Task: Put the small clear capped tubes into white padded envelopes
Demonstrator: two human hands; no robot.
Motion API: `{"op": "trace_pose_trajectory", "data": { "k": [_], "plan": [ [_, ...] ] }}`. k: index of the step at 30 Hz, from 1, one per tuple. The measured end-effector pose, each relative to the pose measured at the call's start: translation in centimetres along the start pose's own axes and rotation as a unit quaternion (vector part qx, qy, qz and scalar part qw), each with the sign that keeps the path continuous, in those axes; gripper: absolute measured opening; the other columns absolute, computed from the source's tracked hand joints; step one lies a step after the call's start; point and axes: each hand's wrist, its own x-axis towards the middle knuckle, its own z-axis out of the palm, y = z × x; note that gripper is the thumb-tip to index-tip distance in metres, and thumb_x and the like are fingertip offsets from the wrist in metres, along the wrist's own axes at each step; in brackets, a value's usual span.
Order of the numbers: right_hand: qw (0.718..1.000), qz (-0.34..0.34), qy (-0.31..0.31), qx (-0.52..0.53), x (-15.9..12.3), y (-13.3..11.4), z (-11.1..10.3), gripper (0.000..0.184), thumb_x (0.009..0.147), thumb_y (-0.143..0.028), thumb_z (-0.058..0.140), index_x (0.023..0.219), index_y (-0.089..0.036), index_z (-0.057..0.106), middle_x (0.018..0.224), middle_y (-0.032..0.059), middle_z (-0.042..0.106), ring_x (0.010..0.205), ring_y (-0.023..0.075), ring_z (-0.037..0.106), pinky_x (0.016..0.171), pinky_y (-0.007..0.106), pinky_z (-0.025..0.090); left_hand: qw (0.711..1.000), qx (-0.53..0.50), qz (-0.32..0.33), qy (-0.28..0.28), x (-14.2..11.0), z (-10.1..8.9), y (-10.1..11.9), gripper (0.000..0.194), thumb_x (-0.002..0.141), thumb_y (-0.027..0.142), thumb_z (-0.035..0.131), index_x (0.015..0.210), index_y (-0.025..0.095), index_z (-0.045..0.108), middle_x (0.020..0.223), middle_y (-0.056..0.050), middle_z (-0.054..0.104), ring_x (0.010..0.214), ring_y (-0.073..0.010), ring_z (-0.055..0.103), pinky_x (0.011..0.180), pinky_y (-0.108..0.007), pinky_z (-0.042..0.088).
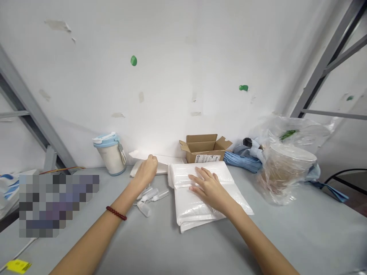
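Note:
My right hand (208,189) lies with fingers stretched on a small stack of white padded mailers (197,214) at the middle of the table. To its left, my left hand (147,170) is closed, over a white envelope (172,160) that lies near the wall. Its fingertips face away from me, so what they hold, if anything, is hidden. Just in front of this hand, several small clear plastic pieces (150,195), like little bottles or tubes, lie loose on the grey table (149,244).
An open cardboard box (205,151) stands behind the mailers by the wall. At the left are a white tumbler with a blue lid (111,154) and a blurred-out patch (54,206). Blue cloth (243,162) and a roll in clear plastic (286,172) sit at the right.

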Motion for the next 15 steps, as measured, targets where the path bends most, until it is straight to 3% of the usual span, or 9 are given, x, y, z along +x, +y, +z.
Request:
{"op": "trace_pose_trajectory", "data": {
  "k": [4, 7, 11, 15],
  "plan": [
    [1.000, -0.001, 0.003, -0.001, 0.1, 0.1, 0.1, 0.041, 0.092, -0.044, 0.037, 0.127, -0.028, 0.051, 0.141, 0.0126, 0.038, 0.132, 0.0310, 0.029, 0.098, 0.058, 0.032, 0.998, 0.015, -0.034, 0.040, -0.8, -1.0, -0.7, 0.029, 0.086, 0.008, 0.029, 0.096, 0.007, 0.056, 0.101, -0.019, 0.058, 0.078, -0.0247, 0.063, 0.067, -0.034, 0.048],
    [1.000, -0.003, 0.002, -0.006, 0.1, 0.0, 0.2, 0.041, 0.092, -0.044, 0.036, 0.127, -0.028, 0.051, 0.142, 0.0127, 0.038, 0.133, 0.0312, 0.028, 0.098, 0.059, 0.031, 0.987, -0.048, -0.048, 0.144, -2.2, -1.4, -1.6, 0.029, 0.087, 0.012, 0.030, 0.097, 0.010, 0.057, 0.105, -0.017, 0.060, 0.091, -0.0254, 0.062, 0.079, -0.035, 0.049],
    [1.000, -0.005, 0.005, -0.025, 0.0, -0.1, 0.3, 0.039, 0.092, -0.041, 0.038, 0.126, -0.027, 0.052, 0.141, 0.0130, 0.040, 0.132, 0.0315, 0.030, 0.098, 0.058, 0.032, 0.926, -0.187, -0.073, 0.321, -5.3, -1.5, -2.5, 0.028, 0.087, 0.019, 0.038, 0.100, 0.013, 0.062, 0.109, -0.013, 0.064, 0.099, -0.0220, 0.061, 0.087, -0.034, 0.050],
    [0.999, -0.016, 0.017, -0.043, 0.0, 0.0, 0.5, 0.040, 0.092, -0.041, 0.039, 0.126, -0.024, 0.051, 0.140, 0.0150, 0.041, 0.132, 0.0309, 0.032, 0.098, 0.058, 0.032, 0.871, -0.248, -0.108, 0.410, -7.8, -2.2, -2.6, 0.027, 0.085, 0.021, 0.047, 0.105, 0.014, 0.064, 0.112, -0.011, 0.064, 0.103, -0.0200, 0.061, 0.084, -0.031, 0.054]
  ]
}}
